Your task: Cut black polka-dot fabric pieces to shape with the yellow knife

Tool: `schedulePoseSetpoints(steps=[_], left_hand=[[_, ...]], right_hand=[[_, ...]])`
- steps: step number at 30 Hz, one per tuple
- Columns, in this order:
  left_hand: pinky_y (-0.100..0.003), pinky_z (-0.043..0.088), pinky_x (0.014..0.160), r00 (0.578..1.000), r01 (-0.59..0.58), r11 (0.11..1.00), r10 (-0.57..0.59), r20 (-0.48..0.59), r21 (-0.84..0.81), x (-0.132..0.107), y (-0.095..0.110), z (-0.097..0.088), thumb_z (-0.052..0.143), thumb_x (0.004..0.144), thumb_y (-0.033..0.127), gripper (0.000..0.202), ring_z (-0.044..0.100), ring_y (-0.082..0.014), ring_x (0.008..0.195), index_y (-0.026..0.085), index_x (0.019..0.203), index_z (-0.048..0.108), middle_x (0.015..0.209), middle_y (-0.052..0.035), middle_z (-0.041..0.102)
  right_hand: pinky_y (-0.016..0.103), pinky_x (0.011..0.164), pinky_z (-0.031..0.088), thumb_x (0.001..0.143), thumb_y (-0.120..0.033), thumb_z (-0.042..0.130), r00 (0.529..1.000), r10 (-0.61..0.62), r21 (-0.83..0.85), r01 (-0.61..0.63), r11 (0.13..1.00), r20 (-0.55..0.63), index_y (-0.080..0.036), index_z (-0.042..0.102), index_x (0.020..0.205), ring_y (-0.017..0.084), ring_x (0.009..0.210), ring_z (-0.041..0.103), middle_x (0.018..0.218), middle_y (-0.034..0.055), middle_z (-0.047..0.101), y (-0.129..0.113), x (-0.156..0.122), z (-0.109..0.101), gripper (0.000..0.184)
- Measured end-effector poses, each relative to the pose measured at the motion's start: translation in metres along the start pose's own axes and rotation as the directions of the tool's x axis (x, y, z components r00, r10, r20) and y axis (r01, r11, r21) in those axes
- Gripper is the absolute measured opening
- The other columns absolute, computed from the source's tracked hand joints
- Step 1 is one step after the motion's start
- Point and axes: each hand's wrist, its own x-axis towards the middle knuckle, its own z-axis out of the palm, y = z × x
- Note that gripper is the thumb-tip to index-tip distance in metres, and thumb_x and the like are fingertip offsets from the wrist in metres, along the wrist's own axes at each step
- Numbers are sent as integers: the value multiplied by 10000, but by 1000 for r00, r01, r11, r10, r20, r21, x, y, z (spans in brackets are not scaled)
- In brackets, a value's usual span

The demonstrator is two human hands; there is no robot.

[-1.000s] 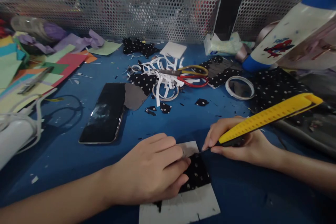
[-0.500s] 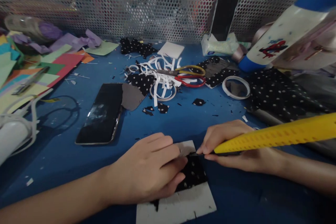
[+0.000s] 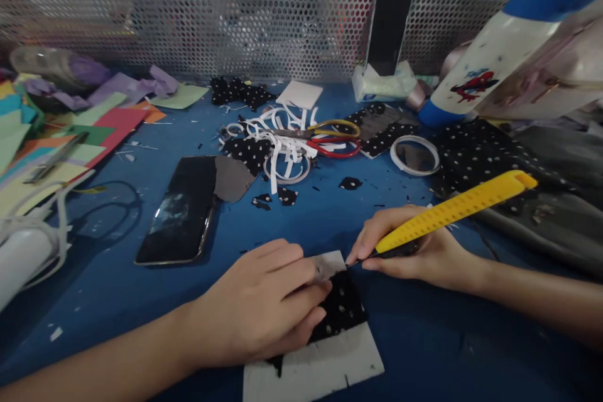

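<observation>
My right hand is closed around a yellow utility knife, its tip touching the far right part of a white card. A black sheet with white dots lies across the card. Over both, my left hand presses down with curled fingers held together; they cover the left part of the dotted sheet, and what lies under the fingertips is hidden. Beyond my hands, scissors with yellow and red handles rest on a heap of white paper strips.
A phone lies left of my hands; another phone leans at the back. Tape, dotted black material and a bottle stand or lie right. Coloured papers and a white cable are left. Perforated metal closes the back.
The knife tip has moved slightly up and left along the card's edge, and the handle now points more upward. My left hand stays pressed on the card. The view has shifted slightly.
</observation>
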Motion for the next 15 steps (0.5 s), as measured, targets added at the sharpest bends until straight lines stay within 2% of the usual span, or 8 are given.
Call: schedulePoseSetpoints(steps=[5, 12, 15], left_hand=[[-315, 366, 610, 1000, 8, 1000, -8, -5, 5, 1, 1, -1, 482, 923, 179, 196, 446, -163, 690, 144, 1033, 641, 809, -22, 590], [-330, 368, 590, 1000, 8, 1000, -8, 0, -2, 2, 0, 0, 466, 931, 191, 221, 431, -168, 675, 128, 1031, 653, 800, -31, 584], [-331, 368, 593, 1000, 8, 1000, -8, 4, -4, 1, 0, 0, 462, 931, 181, 222, 433, -166, 673, 132, 1035, 652, 810, -31, 591]], right_hand=[[253, 691, 569, 789, -156, 735, 1000, 6, -5, -6, 1000, 22, -160, 670, 849, 154, 776, 697, 832, 45, 714, 2, 0, 1, 88], [264, 699, 571, 799, -112, 706, 989, -98, -130, 112, 985, 106, -180, 683, 872, 160, 782, 701, 858, 59, 743, -5, -3, 1, 102], [259, 689, 570, 798, -116, 708, 989, -110, -108, 121, 987, 104, -178, 686, 868, 157, 769, 702, 847, 58, 743, -4, -2, 1, 96]])
